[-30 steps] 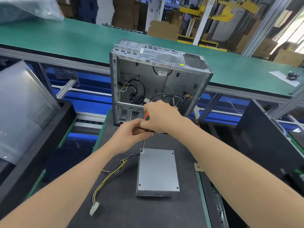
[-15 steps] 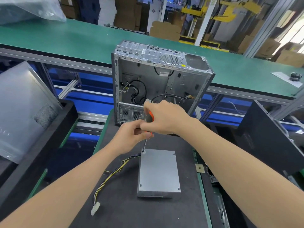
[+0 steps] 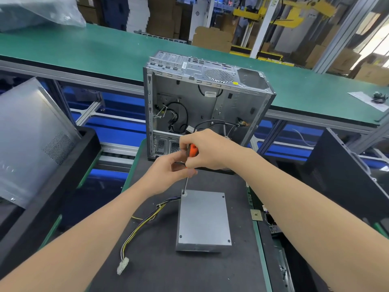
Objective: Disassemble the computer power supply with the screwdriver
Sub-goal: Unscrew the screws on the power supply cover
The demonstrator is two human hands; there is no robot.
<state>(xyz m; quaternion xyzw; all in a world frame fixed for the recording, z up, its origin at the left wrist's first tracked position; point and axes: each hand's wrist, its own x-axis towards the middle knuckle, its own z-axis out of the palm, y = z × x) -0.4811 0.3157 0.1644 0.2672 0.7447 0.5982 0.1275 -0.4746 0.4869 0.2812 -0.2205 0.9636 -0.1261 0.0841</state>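
Power supply (image 3: 204, 218) lies flat on the dark table (image 3: 160, 266), just in front of the open computer case (image 3: 206, 102). I see the right hand (image 3: 208, 150), fingers curled round the orange screwdriver (image 3: 192, 151) handle, with the tip on the far-left corner screw (image 3: 184, 193). Left hand (image 3: 168, 171) fingers pinch the shaft below. Cable bundle (image 3: 143, 226) trails left.

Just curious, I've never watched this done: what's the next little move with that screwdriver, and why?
Probably twist the screwdriver to loosen the far-left corner screw: its tip sits on that screw of the power supply, the right hand grips the handle and the left hand steadies the shaft.
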